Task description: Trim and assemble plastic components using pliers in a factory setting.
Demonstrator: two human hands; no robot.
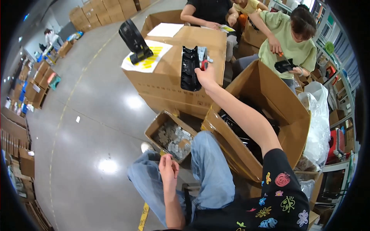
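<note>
My right hand (206, 76) reaches far out over a closed cardboard carton, its fingers closed around a red-handled tool (204, 65) whose working end I cannot make out. Just left of it lies a long black plastic housing (189, 71) with a ribbed inside. Small grey pieces (203, 53) sit beside the housing. My left hand (168, 168) hovers above my knee with its fingers curled in a pinch; whatever it may hold is too small to tell. Right ahead of it stands a small open box (154, 125) of flat grey metal pieces (175, 138).
A black curved device (133, 40) stands on printed yellow-and-white paper at the carton's (165, 88) left. Under my right forearm is a large open box (287, 111) with black parts. Across from me, a co-worker (287, 42) holds an orange-handled tool and a black part.
</note>
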